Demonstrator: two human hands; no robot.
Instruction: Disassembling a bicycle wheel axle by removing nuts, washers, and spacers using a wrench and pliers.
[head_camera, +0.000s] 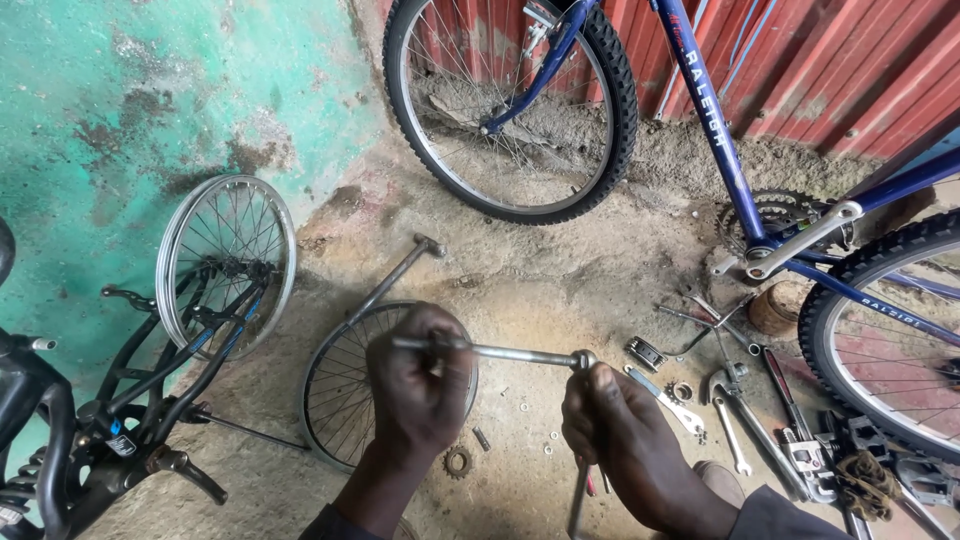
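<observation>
My left hand (418, 385) is closed around the left part of a thin metal axle rod (505, 351) held level in front of me. At the rod's right end my right hand (612, 430) pinches a small nut (583, 359) with thumb and fingers. That hand also holds a slim metal tool (579, 500) that points down toward me. Under my left hand a bare spoked wheel rim (345, 395) lies flat on the dirt floor. A small toothed cog (458, 462) and a few washers (523, 406) lie on the ground between my hands.
Spanners (672, 402), pliers and other tools (770, 420) lie scattered at the right. A blue bicycle (715, 120) leans on a red corrugated wall. A second rim (228, 262) and a black frame (150, 400) stand at the left by a green wall. A hammer (395, 277) rests beyond the rim.
</observation>
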